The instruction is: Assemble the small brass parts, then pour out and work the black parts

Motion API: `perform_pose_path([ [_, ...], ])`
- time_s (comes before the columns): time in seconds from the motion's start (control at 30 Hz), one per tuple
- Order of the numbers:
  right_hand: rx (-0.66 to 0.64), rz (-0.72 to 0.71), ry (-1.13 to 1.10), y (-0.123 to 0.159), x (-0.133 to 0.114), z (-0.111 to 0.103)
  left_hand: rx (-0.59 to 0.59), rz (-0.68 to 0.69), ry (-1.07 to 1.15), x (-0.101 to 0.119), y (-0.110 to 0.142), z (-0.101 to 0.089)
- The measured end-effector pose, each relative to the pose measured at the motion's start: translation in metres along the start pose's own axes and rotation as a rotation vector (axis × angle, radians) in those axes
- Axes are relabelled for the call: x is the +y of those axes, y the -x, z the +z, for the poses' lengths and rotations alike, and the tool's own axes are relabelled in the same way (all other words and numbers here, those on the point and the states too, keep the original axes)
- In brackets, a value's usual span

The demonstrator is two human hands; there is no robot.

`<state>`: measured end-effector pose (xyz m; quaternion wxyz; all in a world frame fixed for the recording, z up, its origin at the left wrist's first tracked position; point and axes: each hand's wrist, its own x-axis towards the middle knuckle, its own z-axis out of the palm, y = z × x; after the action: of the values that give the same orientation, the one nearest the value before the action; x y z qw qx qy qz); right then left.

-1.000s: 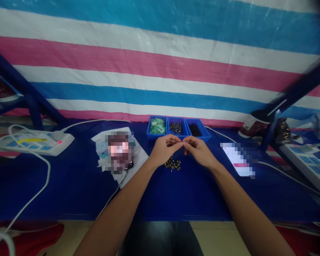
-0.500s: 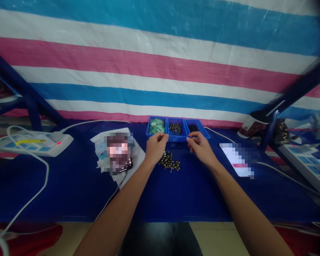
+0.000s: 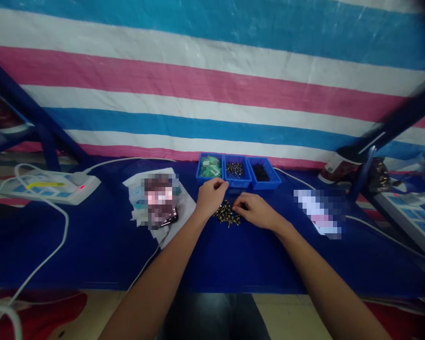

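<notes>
Pile of small metal parts (image 3: 228, 218) lies on the table (image 3: 230, 269) between our hands. Fingertips of our right hand (image 3: 257, 210) are at its right edge; touching or just over, can't tell. Left hand (image 3: 210, 196) has its tips by the pile's far side. Left thumb and index look pinched together; too small to tell if a part's in there. Right fingers curled, tips close; can't tell if they're clamped on anything.

Pile is probably loose here so both hands reach it with little arm travel. Blue bins (image 3: 239, 183) stand just beyond our fingers, likely same reason: green packets (image 3: 210, 166) past the left fingers, black bits (image 3: 260, 172) past the right, more metal parts (image 3: 234, 170) between.
</notes>
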<state>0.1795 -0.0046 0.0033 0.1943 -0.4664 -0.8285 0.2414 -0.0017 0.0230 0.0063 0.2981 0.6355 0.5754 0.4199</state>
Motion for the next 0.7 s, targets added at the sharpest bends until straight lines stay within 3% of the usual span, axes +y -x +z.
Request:
perform_pose_path([
  [0.33,-0.086,-0.052,-0.063,0.0046,0.0048,-0.0089,-0.107,0.005,-0.051,-0.0103,0.0023,0.0074],
  [0.7,-0.02,0.006,-0.066,0.0039,0.0008,-0.008,-0.169,0.047,-0.147,-0.0096,0.0068,0.0103],
])
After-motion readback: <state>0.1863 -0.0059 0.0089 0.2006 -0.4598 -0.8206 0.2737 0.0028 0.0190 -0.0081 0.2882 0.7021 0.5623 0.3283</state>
